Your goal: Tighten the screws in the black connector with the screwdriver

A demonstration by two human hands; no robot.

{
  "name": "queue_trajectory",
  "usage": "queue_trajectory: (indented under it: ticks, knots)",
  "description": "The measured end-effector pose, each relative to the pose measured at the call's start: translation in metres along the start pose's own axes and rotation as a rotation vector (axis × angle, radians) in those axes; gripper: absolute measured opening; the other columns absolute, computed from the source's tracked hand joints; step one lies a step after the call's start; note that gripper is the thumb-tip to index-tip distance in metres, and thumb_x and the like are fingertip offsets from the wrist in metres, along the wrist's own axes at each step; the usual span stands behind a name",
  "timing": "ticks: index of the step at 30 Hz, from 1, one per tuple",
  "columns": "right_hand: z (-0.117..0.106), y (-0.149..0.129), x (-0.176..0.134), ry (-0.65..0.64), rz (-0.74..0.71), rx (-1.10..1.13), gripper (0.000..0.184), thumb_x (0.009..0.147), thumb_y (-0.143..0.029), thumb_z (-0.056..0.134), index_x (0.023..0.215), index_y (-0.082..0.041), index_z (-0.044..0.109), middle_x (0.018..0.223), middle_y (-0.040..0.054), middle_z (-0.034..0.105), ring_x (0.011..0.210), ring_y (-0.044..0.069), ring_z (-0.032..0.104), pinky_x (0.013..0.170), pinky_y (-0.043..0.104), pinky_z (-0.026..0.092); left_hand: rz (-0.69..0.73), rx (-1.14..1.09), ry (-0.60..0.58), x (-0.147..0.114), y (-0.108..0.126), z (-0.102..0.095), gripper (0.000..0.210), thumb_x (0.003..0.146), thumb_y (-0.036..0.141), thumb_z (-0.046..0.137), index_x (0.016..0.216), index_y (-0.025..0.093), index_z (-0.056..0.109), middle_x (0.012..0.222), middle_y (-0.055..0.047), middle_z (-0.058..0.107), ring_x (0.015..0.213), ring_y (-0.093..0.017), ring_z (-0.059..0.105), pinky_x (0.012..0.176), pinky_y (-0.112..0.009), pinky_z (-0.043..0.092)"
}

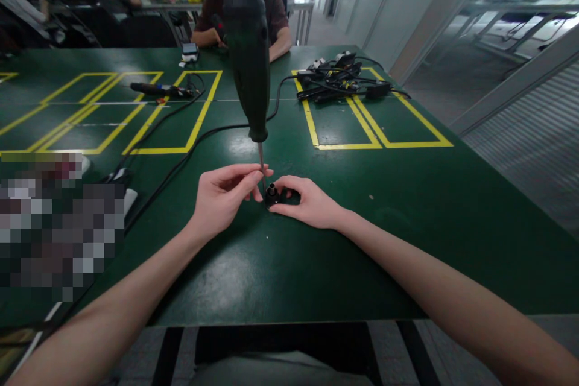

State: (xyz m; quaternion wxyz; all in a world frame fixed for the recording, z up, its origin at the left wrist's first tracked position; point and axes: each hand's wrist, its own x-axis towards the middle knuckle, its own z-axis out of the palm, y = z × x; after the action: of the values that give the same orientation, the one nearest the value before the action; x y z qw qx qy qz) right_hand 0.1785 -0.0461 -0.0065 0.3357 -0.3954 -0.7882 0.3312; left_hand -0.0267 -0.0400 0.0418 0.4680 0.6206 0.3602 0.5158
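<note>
A screwdriver (253,72) with a thick dark handle stands almost upright over the green table, its thin shaft pointing down. My left hand (226,193) pinches the shaft between thumb and fingers, low down near the tip. Close beside it, my right hand (307,200) grips a small round black part (272,194) with a short metal-looking stub on top, thumb in front and fingers behind. That part rests on the table. The screwdriver's tip comes down at its left edge; whether it touches a screw there I cannot tell.
A heap of black cables and adapters (344,78) lies at the back right, within yellow tape outlines (348,146). A dark corded tool (160,90) lies further left, its cable crossing the table. Blurred-out items (67,229) occupy the left side. Another person (239,24) sits opposite.
</note>
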Motion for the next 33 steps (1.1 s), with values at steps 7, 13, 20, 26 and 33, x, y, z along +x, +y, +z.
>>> queue_trajectory:
  ticks: [7, 13, 20, 26, 33]
  knots:
    - [0.0005, 0.0001, 0.0002, -0.002, 0.004, 0.017, 0.024, 0.086, -0.025, 0.082, 0.105, -0.018, 0.07, 0.1, 0.0044, 0.074, 0.088, 0.018, 0.066, 0.079, 0.031, 0.052, 0.002, 0.004, 0.016, 0.0, -0.0014, -0.0007, 0.015, 0.078, 0.03, 0.084, 0.085, 0.017, 0.082, 0.085, -0.007, 0.083, 0.05, -0.009, 0.065, 0.05, -0.022, 0.054]
    - [0.0011, 0.0013, -0.0004, 0.005, -0.01, 0.014, 0.024, 0.085, -0.025, 0.082, 0.104, -0.017, 0.07, 0.097, 0.0037, 0.074, 0.087, 0.018, 0.066, 0.079, 0.031, 0.052, -0.016, 0.025, -0.015, -0.0002, -0.0014, -0.0003, 0.02, 0.082, 0.034, 0.081, 0.091, 0.016, 0.084, 0.087, -0.01, 0.084, 0.047, -0.008, 0.061, 0.047, -0.021, 0.052]
    - [0.0004, 0.001, -0.0002, 0.003, -0.006, 0.007, 0.024, 0.086, -0.026, 0.082, 0.104, -0.018, 0.07, 0.099, 0.0041, 0.074, 0.087, 0.018, 0.066, 0.078, 0.031, 0.052, -0.001, -0.026, 0.003, -0.0001, -0.0033, -0.0006, 0.014, 0.078, 0.026, 0.083, 0.089, 0.017, 0.084, 0.087, -0.008, 0.084, 0.047, -0.007, 0.061, 0.047, -0.02, 0.052]
    - [0.0005, 0.0009, 0.0005, 0.002, -0.016, 0.012, 0.023, 0.086, -0.026, 0.082, 0.104, -0.017, 0.069, 0.098, 0.0038, 0.073, 0.086, 0.018, 0.066, 0.077, 0.03, 0.051, -0.008, -0.041, -0.007, 0.0002, -0.0038, -0.0002, 0.011, 0.079, 0.023, 0.08, 0.088, 0.017, 0.084, 0.086, -0.008, 0.084, 0.045, -0.007, 0.061, 0.042, -0.018, 0.047]
    - [0.0009, 0.0011, -0.0001, 0.004, -0.01, 0.01, 0.024, 0.086, -0.027, 0.082, 0.104, -0.018, 0.07, 0.099, 0.0042, 0.074, 0.087, 0.018, 0.066, 0.078, 0.031, 0.052, 0.002, -0.036, -0.007, 0.0, -0.0021, -0.0009, 0.011, 0.08, 0.021, 0.08, 0.09, 0.017, 0.084, 0.088, -0.008, 0.084, 0.043, -0.005, 0.06, 0.041, -0.016, 0.046]
